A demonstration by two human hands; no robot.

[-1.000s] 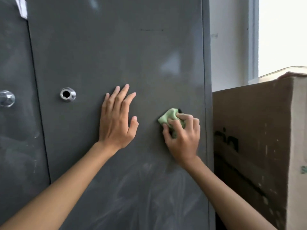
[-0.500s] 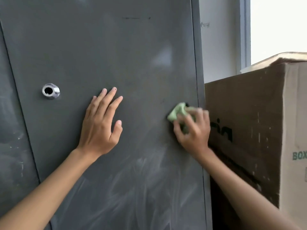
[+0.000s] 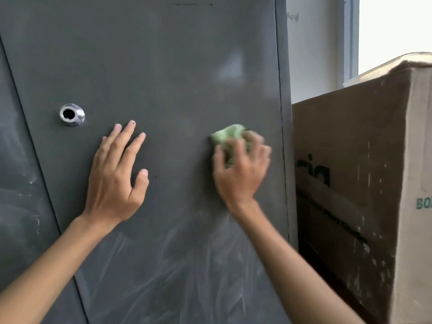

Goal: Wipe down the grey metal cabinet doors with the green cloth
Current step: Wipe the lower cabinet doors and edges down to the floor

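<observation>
Daylight comes in from a window (image 3: pixel 395 31) at the far right, blown out to plain white. It leaves a soft pale sheen on the grey cabinet door (image 3: pixel 163 66), whose left side falls dimmer. The right hand (image 3: pixel 240 169) and green cloth (image 3: pixel 228 134) are smeared by motion blur; the left hand (image 3: pixel 114 181) is sharp. Straight edges lean and bow toward the frame's sides.

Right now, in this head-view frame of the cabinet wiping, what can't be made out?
- Most of the green cloth: covered by the right hand, which is motion-blurred.
- Door surface under the flat left hand: hidden by the palm.
- Cardboard box lettering: partly cut off by the right frame edge and the cabinet side.
- Inside of the chrome lock hole: too dark.
- Left door: mostly cut off by the frame.
</observation>
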